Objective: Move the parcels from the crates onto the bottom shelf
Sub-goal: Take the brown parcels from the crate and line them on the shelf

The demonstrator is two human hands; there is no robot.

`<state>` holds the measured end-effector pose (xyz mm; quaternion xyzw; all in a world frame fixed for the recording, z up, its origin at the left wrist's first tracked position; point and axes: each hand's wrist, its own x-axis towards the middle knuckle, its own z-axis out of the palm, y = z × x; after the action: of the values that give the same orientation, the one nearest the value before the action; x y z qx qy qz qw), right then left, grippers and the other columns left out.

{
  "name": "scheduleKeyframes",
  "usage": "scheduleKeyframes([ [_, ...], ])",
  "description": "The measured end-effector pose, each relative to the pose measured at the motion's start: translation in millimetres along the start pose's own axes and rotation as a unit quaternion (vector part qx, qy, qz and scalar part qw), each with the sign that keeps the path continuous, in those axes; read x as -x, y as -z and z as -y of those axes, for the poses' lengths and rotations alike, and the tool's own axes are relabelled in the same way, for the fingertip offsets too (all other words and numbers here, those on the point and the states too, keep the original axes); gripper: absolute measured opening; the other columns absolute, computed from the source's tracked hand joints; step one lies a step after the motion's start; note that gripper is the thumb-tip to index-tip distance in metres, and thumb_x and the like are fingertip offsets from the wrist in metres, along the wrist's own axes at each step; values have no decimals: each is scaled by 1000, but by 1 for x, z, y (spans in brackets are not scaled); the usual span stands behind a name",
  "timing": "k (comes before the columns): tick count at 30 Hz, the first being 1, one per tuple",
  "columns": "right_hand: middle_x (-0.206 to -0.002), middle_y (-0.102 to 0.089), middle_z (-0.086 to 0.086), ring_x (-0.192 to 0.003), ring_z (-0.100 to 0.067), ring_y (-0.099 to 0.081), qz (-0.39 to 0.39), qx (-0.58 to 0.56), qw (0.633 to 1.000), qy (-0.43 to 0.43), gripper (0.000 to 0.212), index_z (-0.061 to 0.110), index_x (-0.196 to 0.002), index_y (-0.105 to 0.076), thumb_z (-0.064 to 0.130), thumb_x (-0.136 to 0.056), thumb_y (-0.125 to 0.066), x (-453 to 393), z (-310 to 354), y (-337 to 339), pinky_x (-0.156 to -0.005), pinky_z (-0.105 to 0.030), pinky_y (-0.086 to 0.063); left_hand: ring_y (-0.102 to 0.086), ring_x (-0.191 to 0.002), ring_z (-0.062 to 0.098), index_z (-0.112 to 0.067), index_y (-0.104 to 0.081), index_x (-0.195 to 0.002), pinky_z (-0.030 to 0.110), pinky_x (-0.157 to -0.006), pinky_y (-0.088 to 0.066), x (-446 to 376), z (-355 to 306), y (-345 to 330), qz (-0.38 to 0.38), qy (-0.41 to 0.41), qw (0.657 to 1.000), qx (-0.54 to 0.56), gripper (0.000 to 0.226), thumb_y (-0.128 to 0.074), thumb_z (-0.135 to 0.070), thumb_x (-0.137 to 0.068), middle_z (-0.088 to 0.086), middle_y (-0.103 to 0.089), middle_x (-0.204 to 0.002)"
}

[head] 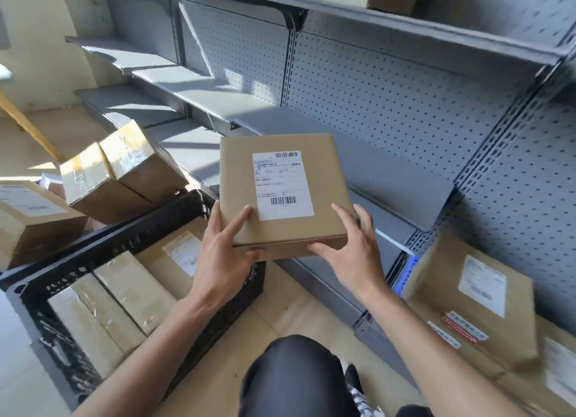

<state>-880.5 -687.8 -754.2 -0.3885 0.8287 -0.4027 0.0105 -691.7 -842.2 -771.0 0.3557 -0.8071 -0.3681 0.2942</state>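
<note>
Fingers of the left hand [223,261] and right hand [352,254] grip the near corners of 1 flat parcel [280,195], held above the black crate [131,229] of more parcels, before the grey bottom shelf [311,270].

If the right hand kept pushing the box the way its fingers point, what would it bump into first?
Probably the grey shelf behind the flat parcel the right hand holds; beyond it stands the pegboard back wall. Depth is hard to judge.

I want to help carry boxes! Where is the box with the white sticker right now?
In the middle of the head view, the box is held by the left hand and right hand, above the black crate, before the grey shelves.
</note>
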Motion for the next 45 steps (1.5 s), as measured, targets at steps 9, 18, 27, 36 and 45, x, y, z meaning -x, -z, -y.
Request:
scheduleKeyframes([
  [9, -145, -28, 9, -127, -7, -39, -73, 16, 997, -32, 88, 34, -147, -42, 45, -72, -86, 31, -41, 92, -100, -22, -34, -23, -149, 16, -40, -39, -153, 42, -118, -33, 4, -87, -44, 68, -60, 995, -37, 88, -80, -17, -79, -11, -7, -168],
  [18, -166, 7, 13, -152, -10, -11, -87, 28, 991, -94, 96, 47, -153, -28, 43, -75, -85, 71, -120, 182, -119, -30, -23, -32, -145, 18, -41, -39, -153, 44, -113, -42, 13, -176, -138, 156, -125, 979, -51, 89, -79, -20, -76, -13, -11, -166],
  [27, -166, 4, 14, -152, -16, -13, -140, 68, 975, -157, 87, 46, -151, -36, 35, -79, -83, 132, -208, 273, -106, -14, -19, -21, -152, 19, -44, -33, -155, 45, -117, -37, 55, -252, -249, 258, -183, 947, -51, 85, -76, -25, -85, -7, 1, -170],
  [36, -167, -4, 10, -145, -10, -26, -172, 85, 956, -223, 81, 37, -149, -43, 24, -81, -83, 187, -277, 328, -84, 13, -14, -22, -151, 19, -51, -34, -151, 38, -120, -32, 95, -282, -338, 330, -226, 916, -41, 82, -79, -32, -85, -4, -1, -170],
  [45, -166, -12, 6, -149, -14, -22, -229, 100, 934, -255, 79, 34, -147, -48, 22, -78, -85, 225, -345, 354, -81, 13, -16, -23, -151, 19, -45, -30, -154, 35, -118, -33, 121, -313, -418, 378, -240, 894, -24, 89, -78, -27, -82, -4, -4, -169],
])
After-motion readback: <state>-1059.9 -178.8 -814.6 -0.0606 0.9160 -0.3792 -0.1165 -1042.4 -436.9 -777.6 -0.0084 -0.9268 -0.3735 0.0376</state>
